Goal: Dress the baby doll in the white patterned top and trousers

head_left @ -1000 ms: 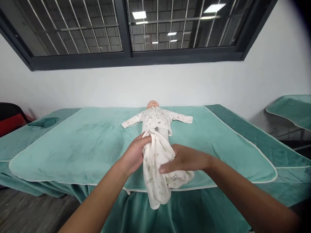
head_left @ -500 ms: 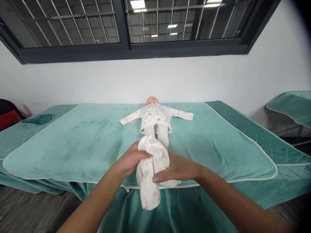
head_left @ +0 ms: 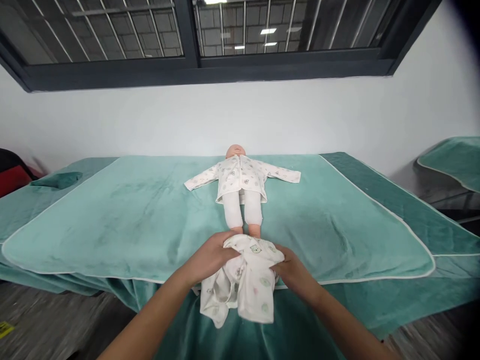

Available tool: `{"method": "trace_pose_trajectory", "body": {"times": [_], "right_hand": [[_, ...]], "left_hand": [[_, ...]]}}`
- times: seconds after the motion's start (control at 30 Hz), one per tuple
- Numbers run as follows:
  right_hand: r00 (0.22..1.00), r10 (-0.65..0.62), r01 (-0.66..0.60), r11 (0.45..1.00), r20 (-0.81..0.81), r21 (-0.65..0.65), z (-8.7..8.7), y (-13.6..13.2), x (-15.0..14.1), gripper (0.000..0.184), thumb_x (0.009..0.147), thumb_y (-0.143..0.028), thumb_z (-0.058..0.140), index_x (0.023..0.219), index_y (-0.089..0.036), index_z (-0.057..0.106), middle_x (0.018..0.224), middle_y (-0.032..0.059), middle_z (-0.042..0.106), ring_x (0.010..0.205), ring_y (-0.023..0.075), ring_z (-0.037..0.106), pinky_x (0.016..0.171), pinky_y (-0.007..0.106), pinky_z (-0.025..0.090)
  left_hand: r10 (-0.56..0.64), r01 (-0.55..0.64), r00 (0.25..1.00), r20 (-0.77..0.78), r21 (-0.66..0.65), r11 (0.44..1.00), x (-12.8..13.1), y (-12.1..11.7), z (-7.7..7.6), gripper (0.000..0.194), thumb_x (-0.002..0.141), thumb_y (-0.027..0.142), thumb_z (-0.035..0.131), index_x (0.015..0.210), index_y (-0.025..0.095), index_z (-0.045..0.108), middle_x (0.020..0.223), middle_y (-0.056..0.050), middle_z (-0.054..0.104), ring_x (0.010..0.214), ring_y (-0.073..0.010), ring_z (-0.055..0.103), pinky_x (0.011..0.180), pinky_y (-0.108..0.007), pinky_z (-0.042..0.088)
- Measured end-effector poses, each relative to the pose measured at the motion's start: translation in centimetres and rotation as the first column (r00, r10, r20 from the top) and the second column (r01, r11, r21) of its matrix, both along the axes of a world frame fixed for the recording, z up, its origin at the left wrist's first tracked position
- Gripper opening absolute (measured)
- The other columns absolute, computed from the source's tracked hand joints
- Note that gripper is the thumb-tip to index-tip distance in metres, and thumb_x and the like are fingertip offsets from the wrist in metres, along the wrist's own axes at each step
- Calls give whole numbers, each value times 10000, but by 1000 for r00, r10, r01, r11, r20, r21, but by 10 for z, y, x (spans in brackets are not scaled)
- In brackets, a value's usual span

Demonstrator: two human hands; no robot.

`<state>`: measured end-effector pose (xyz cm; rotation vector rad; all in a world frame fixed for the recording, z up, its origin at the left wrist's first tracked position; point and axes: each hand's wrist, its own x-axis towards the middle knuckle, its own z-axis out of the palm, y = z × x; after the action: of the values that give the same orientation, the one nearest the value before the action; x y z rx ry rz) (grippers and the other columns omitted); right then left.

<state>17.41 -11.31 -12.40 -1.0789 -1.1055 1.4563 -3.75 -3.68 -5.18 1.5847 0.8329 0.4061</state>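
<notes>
A baby doll (head_left: 235, 150) lies on its back on the bed, arms spread, feet towards me. It wears a white printed jacket (head_left: 242, 176) and plain white leggings (head_left: 232, 210), with bare ankles showing. Just in front of its feet, a pair of white printed baby pants (head_left: 257, 290) hangs between my hands over the bed's front edge. My left hand (head_left: 213, 257) grips the waist end on the left, thumb on top. On the right, my right hand (head_left: 294, 270) pinches the opposite side of the waist. The doll's feet are partly hidden behind the cloth.
A green plush blanket (head_left: 131, 220) with white piping covers the bed. Behind it stand a white wall (head_left: 150, 120) and a dark-framed barred window (head_left: 198, 62). A red and black object (head_left: 13, 175) is at far left; another green-covered surface (head_left: 453, 162) is at right.
The bunched pants have been spread wider, with their legs now hanging apart. My right hand has moved outward to the right side of the waist. The doll's leggings and ankles show more.
</notes>
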Motion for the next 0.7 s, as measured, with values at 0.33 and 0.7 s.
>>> {"method": "trace_pose_trajectory", "body": {"times": [0.33,0.7], "right_hand": [[901,-391,382,920,187,87,-40,22,-4,258,871,-382,573,976,-172,679,847,34,702,769,200,591,692,291,461],[912,-399,410,897,-97,165,-19,53,5,266,803,-358,637,1011,-202,693,1029,68,748,938,250,677,863,388,530]], "left_hand": [[105,51,949,-297,473,879,47,3,1,281,892,208,448,1098,212,640,1070,-68,709,1003,-260,650,846,-346,455],[-11,15,998,65,-62,998,49,32,20,358,811,338,699,1144,213,662,1188,-46,702,1147,-276,634,947,-367,484]]}}
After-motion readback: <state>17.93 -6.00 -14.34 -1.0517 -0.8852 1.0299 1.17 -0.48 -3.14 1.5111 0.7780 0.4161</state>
